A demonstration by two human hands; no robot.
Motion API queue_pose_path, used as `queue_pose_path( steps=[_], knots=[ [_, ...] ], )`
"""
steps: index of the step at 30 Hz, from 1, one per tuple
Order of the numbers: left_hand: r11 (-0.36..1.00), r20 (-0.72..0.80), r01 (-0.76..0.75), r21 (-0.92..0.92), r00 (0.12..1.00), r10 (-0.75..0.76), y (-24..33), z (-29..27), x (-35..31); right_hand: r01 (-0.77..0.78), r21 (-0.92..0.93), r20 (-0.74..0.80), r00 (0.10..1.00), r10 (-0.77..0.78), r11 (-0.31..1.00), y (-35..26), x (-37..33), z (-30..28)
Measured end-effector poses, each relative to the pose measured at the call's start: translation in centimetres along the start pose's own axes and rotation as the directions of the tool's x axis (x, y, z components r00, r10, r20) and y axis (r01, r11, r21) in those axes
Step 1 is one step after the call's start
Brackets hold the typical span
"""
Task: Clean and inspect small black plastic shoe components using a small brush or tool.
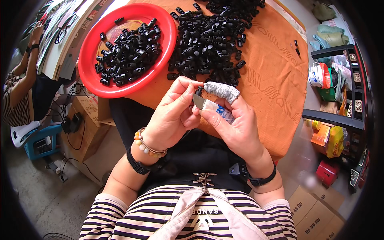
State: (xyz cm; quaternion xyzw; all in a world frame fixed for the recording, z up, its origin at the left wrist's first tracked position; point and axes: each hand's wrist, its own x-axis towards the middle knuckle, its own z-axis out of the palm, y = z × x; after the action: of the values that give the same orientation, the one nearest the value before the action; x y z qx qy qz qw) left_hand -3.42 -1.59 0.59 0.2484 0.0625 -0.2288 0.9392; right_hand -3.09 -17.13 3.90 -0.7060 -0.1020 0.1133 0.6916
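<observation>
Over the near edge of the table, my left hand (170,110) pinches a small black plastic part (199,91) that looks like a cord lock. Partly covered by the fingers, the part sits just above a bare metal blade (198,101). My right hand (242,128) grips the blade by its white wrapping (218,109) with blue marks, thumb below and index finger above. A grey knitted sleeve (222,91) covers that index finger. Whether the blade touches the part, I cannot tell. Beyond my hands lies a heap of similar black cord locks (206,44).
A round red tray (85,66) at the left holds more black cord locks (130,58). Orange cloth (272,108) covers the table. Two loose pieces (297,47) lie at its right. Shelving (334,119) and cardboard boxes (316,214) stand right; a person (20,88) is at the far left.
</observation>
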Motion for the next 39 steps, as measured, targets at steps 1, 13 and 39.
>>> queue_pose_path(
  steps=[1,13,39],
  knots=[
    [1.0,-0.024,0.008,0.024,1.0,-0.008,0.1,0.2,0.0,0.005,-0.016,0.002,1.0,-0.005,1.0,-0.1,0.0,0.0],
    [0.998,-0.023,0.045,0.042,0.999,-0.044,0.3,0.1,0.0,0.009,-0.059,-0.022,1.0,-0.01,0.998,0.3,-0.1,-0.2],
    [0.999,-0.05,0.001,0.055,0.999,0.002,0.0,0.5,0.1,0.044,-0.267,-0.039,0.998,-0.056,0.963,-0.2,0.0,-0.2]
  ],
)
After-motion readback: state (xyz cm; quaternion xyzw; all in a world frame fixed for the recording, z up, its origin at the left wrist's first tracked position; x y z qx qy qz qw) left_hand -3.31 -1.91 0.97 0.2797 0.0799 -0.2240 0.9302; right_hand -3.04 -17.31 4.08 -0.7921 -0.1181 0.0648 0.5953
